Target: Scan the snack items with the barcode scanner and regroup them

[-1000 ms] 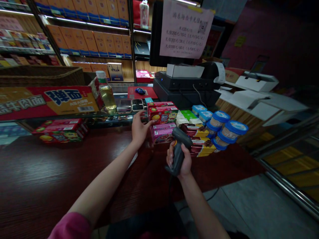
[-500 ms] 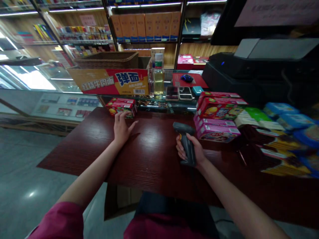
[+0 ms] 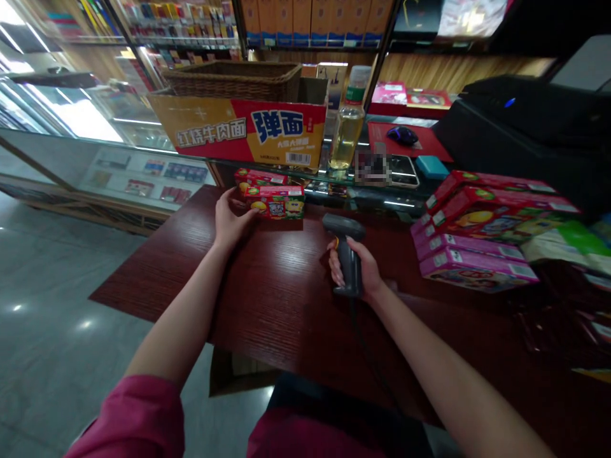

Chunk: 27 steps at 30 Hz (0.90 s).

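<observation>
Shop interior, shelves (image 3: 305,22) at the back stocked with orange boxes, glass display case (image 3: 138,175) off to the left, dark wood tabletop (image 3: 267,280) in front. Left end of a small red box (image 3: 281,207) is held by the left grip (image 3: 230,219): thumb laid on the front face, fingers curled round the end. Box is positioned near the tabletop's far edge, right in front of a second red box (image 3: 262,176), which is partly hidden; whether the held one is lifted clear of the wood can't be told. Handle of a dark grey scanner (image 3: 351,264) is wrapped by the right grip (image 3: 368,270), closed. Scanner is held upright above the tabletop, head turned toward the held box and well apart from it, cable (image 3: 360,331) hung below. Farther right, red boxes (image 3: 506,213) are stacked, with purple boxes (image 3: 477,264) set below and in front. Behind, on the glass ledge, a printed carton (image 3: 205,114) is seen with a wicker basket (image 3: 229,79) behind its front panel; just beside it, a bottle (image 3: 347,130) of yellowish liquid is stood upright. Mouse (image 3: 401,135) is placed on a red mat (image 3: 432,149).
</observation>
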Available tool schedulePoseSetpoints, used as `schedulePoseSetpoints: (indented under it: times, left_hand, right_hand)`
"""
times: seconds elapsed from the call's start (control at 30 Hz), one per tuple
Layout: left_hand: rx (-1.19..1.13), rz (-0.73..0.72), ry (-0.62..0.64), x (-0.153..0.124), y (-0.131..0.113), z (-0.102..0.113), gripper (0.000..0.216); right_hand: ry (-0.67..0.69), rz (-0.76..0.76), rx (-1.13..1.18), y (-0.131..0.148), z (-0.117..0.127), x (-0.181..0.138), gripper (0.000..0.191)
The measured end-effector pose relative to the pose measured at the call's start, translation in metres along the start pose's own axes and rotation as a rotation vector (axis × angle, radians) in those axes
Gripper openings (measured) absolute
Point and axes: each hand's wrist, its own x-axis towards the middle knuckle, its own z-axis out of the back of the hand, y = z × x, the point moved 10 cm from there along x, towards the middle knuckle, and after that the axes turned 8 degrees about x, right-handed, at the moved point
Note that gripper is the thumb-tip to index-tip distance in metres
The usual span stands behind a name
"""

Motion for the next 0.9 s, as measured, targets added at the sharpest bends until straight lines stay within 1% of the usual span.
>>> schedulePoseSetpoints:
  times: [0.03, 0.1, 0.2, 0.27, 0.33, 0.43, 0.47, 0.53, 0.6, 0.67, 0.8, 0.9]
  left_hand:
    - [-0.007, -0.002, 0.034, -0.002, -0.003, -0.002, 0.064]
    - [-0.073, -0.008, 0.148, -0.006, -0.010, -0.013, 0.058]
    - [-0.224, 0.002, 0.295, -0.017, -0.023, -0.033, 0.063]
    - [-0.243, -0.014, 0.333, -0.026, -0.036, -0.041, 0.065]
    - [-0.165, -0.107, 0.322, -0.034, -0.058, -0.040, 0.059]
    - [0.003, -0.326, 0.275, -0.048, -0.098, -0.031, 0.040]
    - [0.046, -0.384, 0.263, -0.052, -0.109, -0.028, 0.035]
    - [0.096, -0.459, 0.244, -0.056, -0.121, -0.025, 0.031]
    - [0.116, -0.499, 0.215, -0.057, -0.124, -0.022, 0.031]
    - [0.128, -0.521, 0.196, -0.056, -0.121, -0.020, 0.032]
    - [0.148, -0.512, 0.172, -0.052, -0.112, -0.019, 0.034]
    - [0.131, -0.523, 0.152, -0.052, -0.112, -0.017, 0.033]
  right_hand:
    - [-0.002, 0.005, -0.003, 0.001, 0.001, -0.002, 0.035]
    - [-0.007, 0.015, -0.014, 0.001, 0.002, -0.006, 0.035]
    - [-0.021, 0.038, -0.029, 0.002, 0.004, -0.009, 0.035]
    - [-0.052, 0.054, -0.042, 0.004, 0.007, -0.011, 0.036]
    - [-0.108, 0.083, -0.073, 0.008, 0.011, -0.015, 0.037]
    - [-0.180, 0.139, -0.127, 0.019, 0.014, -0.024, 0.038]
    - [-0.188, 0.153, -0.136, 0.022, 0.014, -0.028, 0.039]
    - [-0.191, 0.167, -0.137, 0.027, 0.013, -0.033, 0.039]
    - [-0.205, 0.172, -0.139, 0.028, 0.015, -0.036, 0.040]
    - [-0.229, 0.164, -0.151, 0.027, 0.019, -0.036, 0.041]
    - [-0.251, 0.139, -0.172, 0.023, 0.024, -0.035, 0.041]
    - [-0.254, 0.143, -0.169, 0.023, 0.025, -0.034, 0.042]
